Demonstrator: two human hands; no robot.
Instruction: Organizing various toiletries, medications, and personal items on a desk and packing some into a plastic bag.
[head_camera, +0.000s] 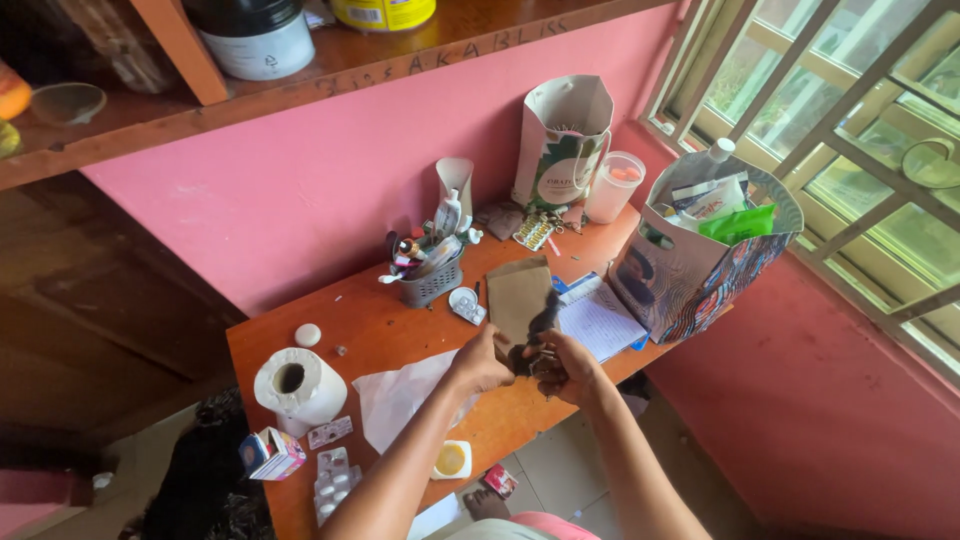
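Clearly the risks sat close to the person's hands, which worked over the front edge of the orange worktop (370, 320). At nine o'clock from them stood a toilet roll (297, 385), with blister packs (330, 480) and a small carton (272, 453) near the edge at seven o'clock; a swept elbow could have sent those to the floor. A white sheet (400, 395) lay just beside the left hand (480, 362), whose grip was clenched on one end of a small dark object (535, 345). The right hand (568, 365) grasped the object's other side; what it was could not be told. Held beyond the worktop's edge, it would probably have dropped to the tiles had either grip slipped. At twelve o'clock a brown envelope (518, 290) and grey pen holder (430, 280) stood clear. At two o'clock a patterned bag (690, 270), packed full, overhung the worktop's corner and might have tipped if nudged.
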